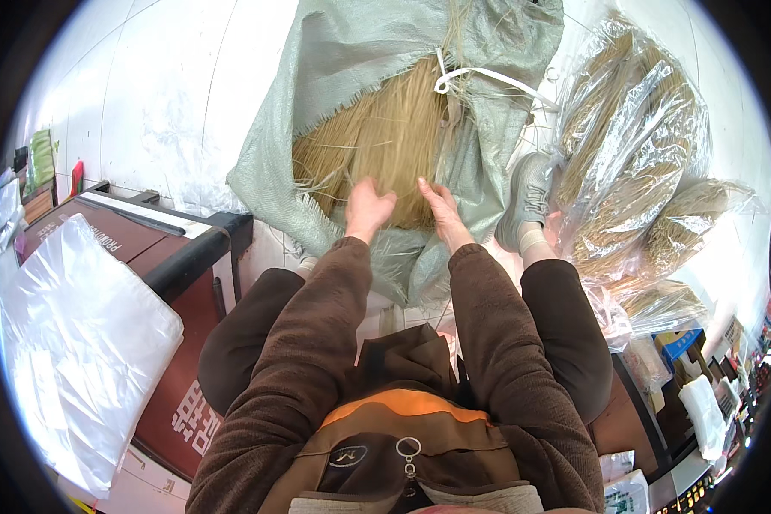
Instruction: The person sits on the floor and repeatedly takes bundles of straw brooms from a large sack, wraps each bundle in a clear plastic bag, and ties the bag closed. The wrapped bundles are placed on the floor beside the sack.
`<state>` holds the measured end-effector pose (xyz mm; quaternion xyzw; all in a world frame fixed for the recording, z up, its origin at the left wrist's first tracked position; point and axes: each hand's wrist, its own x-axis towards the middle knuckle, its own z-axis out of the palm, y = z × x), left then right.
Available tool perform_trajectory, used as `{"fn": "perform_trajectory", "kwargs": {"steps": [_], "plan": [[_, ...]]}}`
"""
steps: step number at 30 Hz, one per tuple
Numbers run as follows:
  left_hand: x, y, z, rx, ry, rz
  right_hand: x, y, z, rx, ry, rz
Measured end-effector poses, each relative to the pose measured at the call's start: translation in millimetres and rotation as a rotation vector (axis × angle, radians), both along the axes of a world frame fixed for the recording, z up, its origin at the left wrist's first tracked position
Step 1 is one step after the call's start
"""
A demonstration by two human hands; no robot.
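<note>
A bundle of dry, straw-coloured plant stalks (401,122) lies inside an opened pale green woven sack (263,154) on the floor before me. My left hand (367,204) is at the near left part of the bundle, fingers curled; whether stalks are in its grasp is hard to see. My right hand (443,209) is at the bundle's near right edge, thumb up and palm turned inward, its fingers partly hidden. Between the hands the stalks look blurred. A white strap (498,76) runs over the sack's upper right part.
Clear plastic bags of similar stalks (629,148) lie to the right, beside my grey shoe (527,193). At left, a stack of clear plastic bags (90,347) rests on a dark red cabinet (180,379) with a black edge. Boxes and packets stand at the lower right.
</note>
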<state>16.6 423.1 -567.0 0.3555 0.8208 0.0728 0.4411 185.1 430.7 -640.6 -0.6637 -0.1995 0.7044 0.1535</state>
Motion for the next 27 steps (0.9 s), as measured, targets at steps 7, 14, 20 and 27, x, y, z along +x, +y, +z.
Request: {"fn": "perform_trajectory", "kwargs": {"steps": [7,14,20,27], "plan": [[44,0,-6,0.07,-0.001,-0.129,11,7,8,0.028,0.048,-0.02],[47,3,-7,0.18,-0.411,-0.039,-6,26,16,-0.013,-0.261,0.072],[-3,-4,-6,0.497,-0.001,0.322,-15,31,7,0.063,-0.514,0.333],[28,1,3,0.12,-0.331,0.104,1,32,8,0.249,-0.204,0.123]]}}
